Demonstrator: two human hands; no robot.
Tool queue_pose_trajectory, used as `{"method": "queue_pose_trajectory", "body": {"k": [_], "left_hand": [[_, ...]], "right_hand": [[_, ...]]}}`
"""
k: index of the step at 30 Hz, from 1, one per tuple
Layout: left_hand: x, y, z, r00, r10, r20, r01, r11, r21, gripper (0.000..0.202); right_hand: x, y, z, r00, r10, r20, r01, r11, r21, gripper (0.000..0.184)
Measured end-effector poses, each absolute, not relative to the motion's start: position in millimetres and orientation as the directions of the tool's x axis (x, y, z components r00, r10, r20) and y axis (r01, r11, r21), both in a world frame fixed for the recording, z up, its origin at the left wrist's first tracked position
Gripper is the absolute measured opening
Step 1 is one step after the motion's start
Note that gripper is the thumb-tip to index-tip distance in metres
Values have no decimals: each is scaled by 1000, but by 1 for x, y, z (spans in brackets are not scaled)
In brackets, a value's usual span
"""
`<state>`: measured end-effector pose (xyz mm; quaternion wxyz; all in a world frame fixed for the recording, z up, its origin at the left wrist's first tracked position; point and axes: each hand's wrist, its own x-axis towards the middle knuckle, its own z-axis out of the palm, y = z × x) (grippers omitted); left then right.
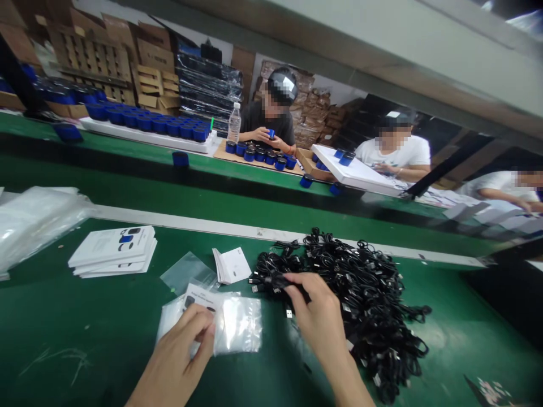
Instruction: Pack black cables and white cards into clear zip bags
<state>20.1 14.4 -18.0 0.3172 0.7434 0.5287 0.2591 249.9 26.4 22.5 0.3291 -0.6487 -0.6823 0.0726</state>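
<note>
By the left hand (182, 345) a printed leaflet (203, 295), likely easily creased, is pinched over clear bags (241, 325), while by the right hand (320, 314), held apart, a black cable bundle (275, 281), likely light, flexible and best gripped mid-coil, is pinched beside a cable pile (369, 282) on the bench (114, 322).

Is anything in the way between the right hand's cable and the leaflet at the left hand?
Nothing visible blocks it. Between the right hand, pinching a black cable, and the leaflet at the left hand, clear bags lie flat; white folded cards sit just beyond.
</note>
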Motion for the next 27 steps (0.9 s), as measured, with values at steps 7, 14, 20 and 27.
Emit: {"method": "queue_pose_trajectory", "body": {"k": [7,14,20,27], "left_hand": [[22,12,-24,261,953,151,584,-280,762,19],[11,8,-27,301,951,76,587,-248,771,23],[9,10,-21,280,960,-17,572,-153,806,29],[9,8,-26,262,962,-76,607,-103,788,32]], "right_hand": [[181,-6,-2,-264,938,-223,117,-198,-973,29],[180,0,-5,-221,975,-13,493,101,-864,22],[185,-1,0,-280,958,-61,506,94,-858,19],[211,-5,12,-63,995,-75,465,-37,-885,7]]}}
